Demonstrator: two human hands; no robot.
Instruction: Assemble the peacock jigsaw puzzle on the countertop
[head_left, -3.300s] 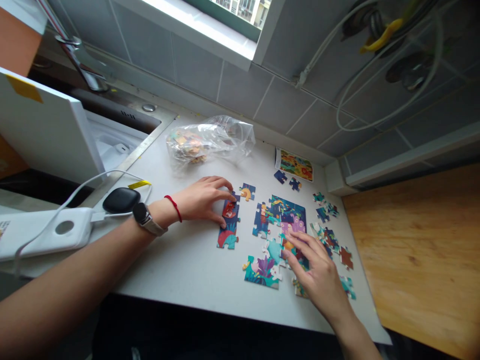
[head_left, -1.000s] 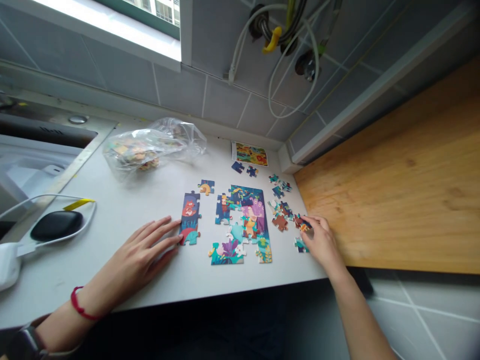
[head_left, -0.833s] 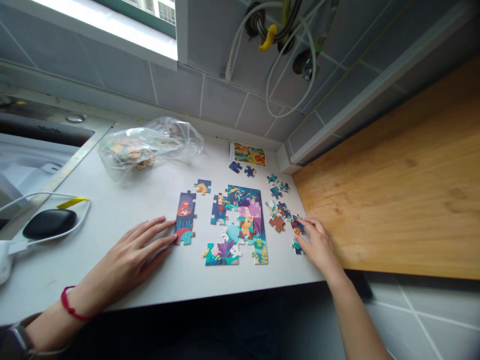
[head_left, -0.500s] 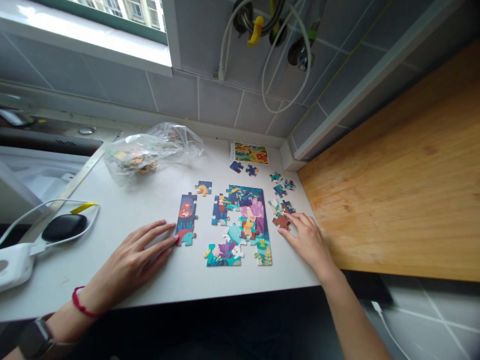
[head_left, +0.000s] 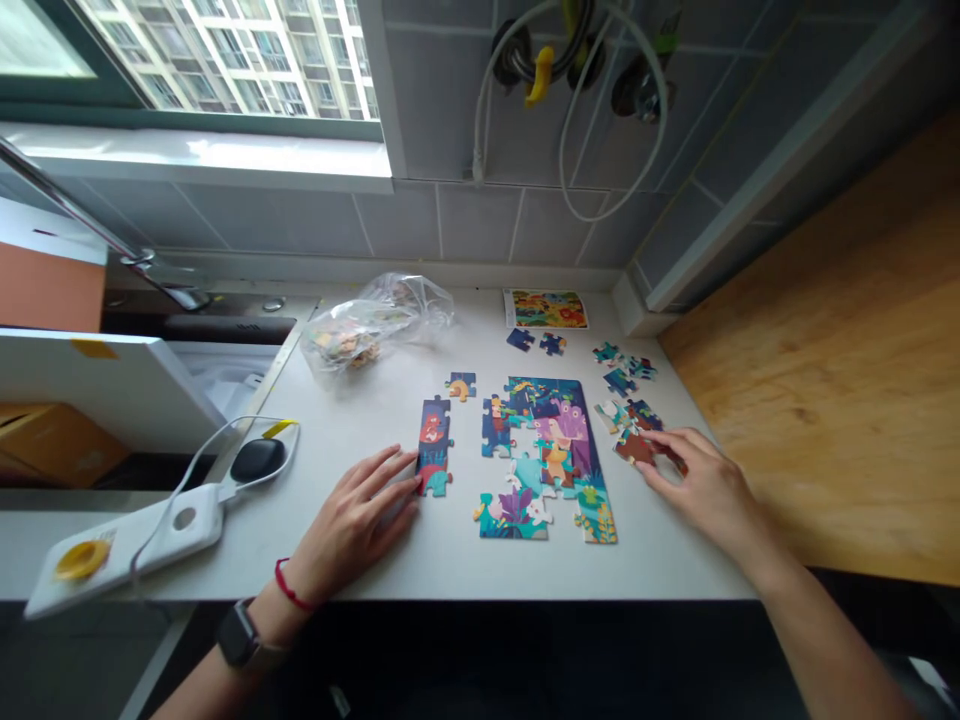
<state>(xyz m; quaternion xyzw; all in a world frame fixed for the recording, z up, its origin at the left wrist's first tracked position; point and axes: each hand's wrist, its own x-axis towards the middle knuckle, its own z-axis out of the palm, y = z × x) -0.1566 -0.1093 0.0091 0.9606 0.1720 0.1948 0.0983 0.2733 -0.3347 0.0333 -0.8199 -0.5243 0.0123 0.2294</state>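
Observation:
On the white counter lies a partly joined jigsaw puzzle (head_left: 566,425) with sea-blue, purple and orange animal pictures; gaps show in its left and lower parts. To its left stands a joined strip of puzzle pieces (head_left: 433,447), with a single orange-and-blue piece (head_left: 461,386) just above. My left hand (head_left: 364,515) is open, fingers stretched out, fingertips touching the strip's left edge. Over at the right, the thumb and fingers of my right hand (head_left: 701,480) close around a brown puzzle piece (head_left: 634,449), at the lower end of a group of loose pieces (head_left: 621,381).
A clear plastic bag (head_left: 360,330) of pieces lies at the back left. A picture card (head_left: 547,309) and two dark blue pieces (head_left: 520,340) lie behind the puzzle. At left are a white power strip (head_left: 135,545) and black charger (head_left: 257,460). A wooden panel (head_left: 840,400) borders the right.
The view has swung left and up, so everything sits further right and more window shows. My left hand stays by the strip; my right hand stays at the brown piece.

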